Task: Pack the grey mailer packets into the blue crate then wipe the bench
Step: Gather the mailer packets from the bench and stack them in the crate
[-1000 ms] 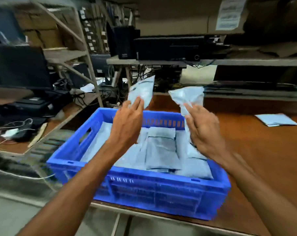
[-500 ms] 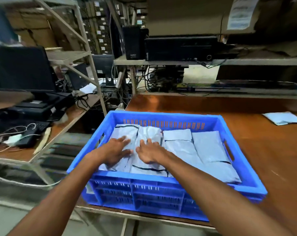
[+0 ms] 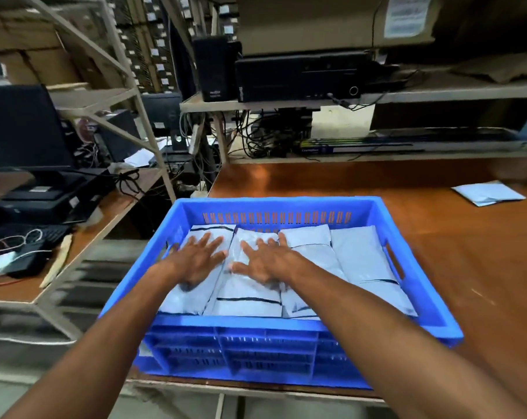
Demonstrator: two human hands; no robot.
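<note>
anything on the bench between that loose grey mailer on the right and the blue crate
Nothing visible: only bare bench lies between the loose grey mailer and the blue crate, whose top is open.

Crate on bench at near edge, mailer packets side by side in it. Left hand and right hand on the left-side ones. Loose packet far right on bench.

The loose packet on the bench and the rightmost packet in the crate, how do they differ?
The loose packet lies alone on the bench, outside the blue crate; the rightmost packet lies inside it, beside other packets. The loose packet looks flat, the rightmost packet plumper. Both are pale grey mailers.
</note>
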